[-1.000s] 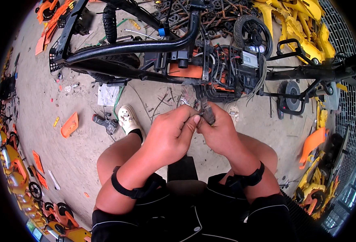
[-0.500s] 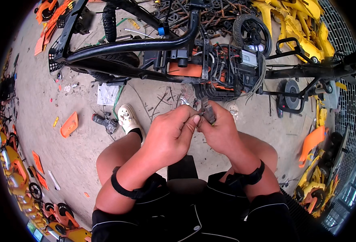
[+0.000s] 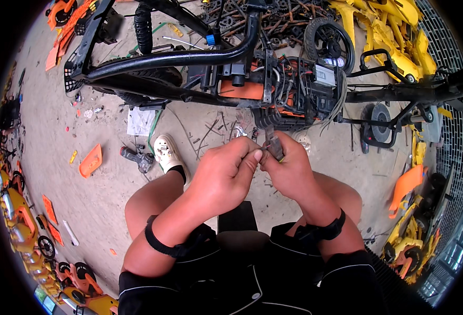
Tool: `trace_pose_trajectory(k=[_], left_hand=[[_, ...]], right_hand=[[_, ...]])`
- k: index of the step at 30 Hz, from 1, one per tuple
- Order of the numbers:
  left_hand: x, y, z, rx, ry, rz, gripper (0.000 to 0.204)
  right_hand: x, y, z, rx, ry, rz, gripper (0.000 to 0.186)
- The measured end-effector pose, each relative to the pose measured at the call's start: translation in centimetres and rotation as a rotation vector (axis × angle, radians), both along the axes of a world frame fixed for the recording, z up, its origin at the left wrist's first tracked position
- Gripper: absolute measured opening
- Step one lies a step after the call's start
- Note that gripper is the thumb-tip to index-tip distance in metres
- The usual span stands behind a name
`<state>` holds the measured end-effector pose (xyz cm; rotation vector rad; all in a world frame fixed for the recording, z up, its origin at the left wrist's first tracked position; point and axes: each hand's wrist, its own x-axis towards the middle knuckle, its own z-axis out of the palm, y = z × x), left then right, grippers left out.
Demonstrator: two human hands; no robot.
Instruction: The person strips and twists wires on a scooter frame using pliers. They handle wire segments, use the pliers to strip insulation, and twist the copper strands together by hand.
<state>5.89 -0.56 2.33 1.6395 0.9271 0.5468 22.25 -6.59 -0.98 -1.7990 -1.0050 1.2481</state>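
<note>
My left hand (image 3: pixel 226 176) is closed in a pinch on a small, thin dark piece (image 3: pixel 263 149) at the centre, between my two hands. Beside it, my right hand (image 3: pixel 289 173) grips a grey metal tool (image 3: pixel 274 144), perhaps pliers, with a bit of yellow-green showing below it; my fingers hide much of both. Just beyond my hands lies a black scooter frame (image 3: pixel 168 61) with exposed wiring, a silver box (image 3: pixel 324 76) and an orange panel (image 3: pixel 240 90).
A cordless power tool (image 3: pixel 137 159) and orange tray (image 3: pixel 90 160) lie left. Behind the frame are a rusty parts heap (image 3: pixel 281 16), loose wheel (image 3: pixel 328 47) and yellow panels (image 3: pixel 397 52). Scooters (image 3: pixel 24 231) line the left edge; an orange panel (image 3: pixel 407 186) lies right.
My right hand and the tool in it have shifted slightly to the right and turned a little. My left hand stays in nearly the same place.
</note>
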Motion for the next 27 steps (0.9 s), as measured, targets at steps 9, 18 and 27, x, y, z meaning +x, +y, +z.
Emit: trace_pose_trajectory(k=[9,18,27], left_hand=[[-0.1,-0.1,0.2,-0.079,-0.009,-0.012,0.008],[-0.8,-0.6,0.2,-0.124,0.001,-0.014,0.010],[-1.8,-0.7,0.2,-0.105,-0.020,0.014,0.010]], right_hand=[[0.7,-0.2,0.6,-0.024,-0.033,0.040,0.024],[0.8,-0.5,0.6,0.012,-0.096,0.069,0.024],[2.0,0.1,0.7,-0.070,-0.042,-0.057,0.029]])
